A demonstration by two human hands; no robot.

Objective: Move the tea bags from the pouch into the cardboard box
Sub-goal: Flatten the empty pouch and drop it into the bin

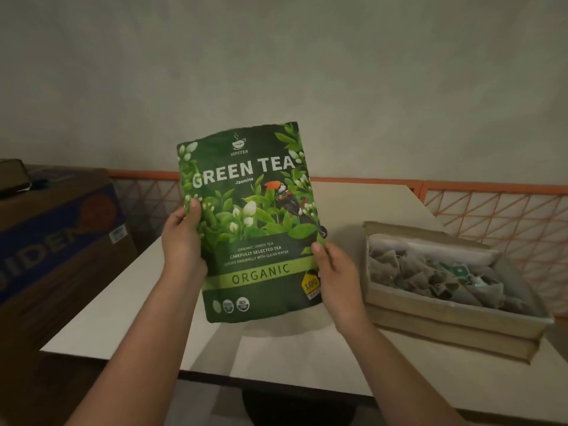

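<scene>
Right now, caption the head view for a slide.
Both hands hold the green tea pouch upright beside the filled cardboard box.

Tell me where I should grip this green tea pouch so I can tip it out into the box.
Probably keep to the side edges. The pouch is flat, upright and off the table; left hand and right hand already pinch them. Shift lower so the top can swing right toward the cardboard box of tea bags.

Green leaf-print pouch [249, 222]; tan cardboard box [448, 315]; orange lattice fence [498, 210]
</scene>
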